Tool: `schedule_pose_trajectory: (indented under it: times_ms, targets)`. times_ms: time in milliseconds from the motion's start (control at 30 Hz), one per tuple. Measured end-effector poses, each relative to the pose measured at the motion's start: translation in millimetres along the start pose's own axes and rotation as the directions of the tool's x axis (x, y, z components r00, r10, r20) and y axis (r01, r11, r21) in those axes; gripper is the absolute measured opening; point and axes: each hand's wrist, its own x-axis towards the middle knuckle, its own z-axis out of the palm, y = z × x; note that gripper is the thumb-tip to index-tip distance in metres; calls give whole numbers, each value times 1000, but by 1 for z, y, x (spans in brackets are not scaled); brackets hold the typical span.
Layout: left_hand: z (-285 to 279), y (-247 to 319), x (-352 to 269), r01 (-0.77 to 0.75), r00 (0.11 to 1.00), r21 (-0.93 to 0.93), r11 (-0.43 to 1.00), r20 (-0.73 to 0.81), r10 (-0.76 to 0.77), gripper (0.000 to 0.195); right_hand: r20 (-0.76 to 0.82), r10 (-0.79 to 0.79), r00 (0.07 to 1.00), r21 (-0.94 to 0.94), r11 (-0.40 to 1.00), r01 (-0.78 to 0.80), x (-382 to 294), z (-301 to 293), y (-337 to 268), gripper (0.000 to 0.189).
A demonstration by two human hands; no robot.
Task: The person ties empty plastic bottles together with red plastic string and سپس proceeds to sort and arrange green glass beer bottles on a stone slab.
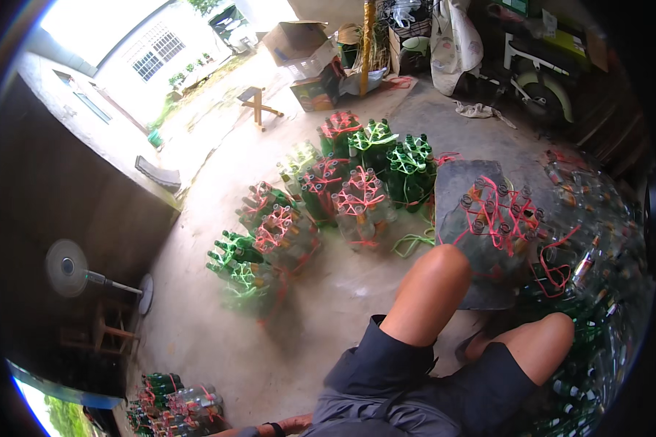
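Part of my left arm, with a dark wristband [277, 430], shows at the bottom edge beside my grey shorts. What that hand does is not discernible. My right hand is out of view. Before my knees stands a dark board-like surface [459, 177] bearing a bundle of clear glass bottles [489, 206], upright, with pink plastic cord laced around their necks. Loose pink cord [551, 270] trails over the bottles to its right. Green cord [413, 240] lies on the floor left of the board.
Tied bundles of green bottles [413, 166] and clear bottles [361, 199] stand on the concrete floor. Loose bottles [585, 349] are heaped at right. More bundles [177, 407] sit at lower left. A pedestal fan [67, 266], folding stool [258, 106], cardboard box [292, 43] and two-wheeler [541, 93] stand around.
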Motion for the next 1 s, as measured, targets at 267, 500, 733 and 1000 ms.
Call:
schedule_pose_trajectory:
  times_ms: [267, 500, 733, 1000]
  targets:
    - [0, 4, -18, 41, 998, -39, 998, -35, -43, 35, 18, -27, 999, 18, 999, 27, 11, 7, -6, 27]
    - [10, -2, -31, 73, 996, -77, 994, -42, -77, 33, 41, -31, 999, 34, 999, 30, 13, 14, -12, 27]
    - [14, -7, -19, 87, 996, -70, 994, -1, -88, 32, 12, 1, 1000, 29, 1000, -2, 7, 7, -4, 26]
    - [21, -22, -30, 101, 995, -99, 990, -13, -102, 31, 29, 0, 1000, 37, 999, -1, 6, 15, -10, 25]
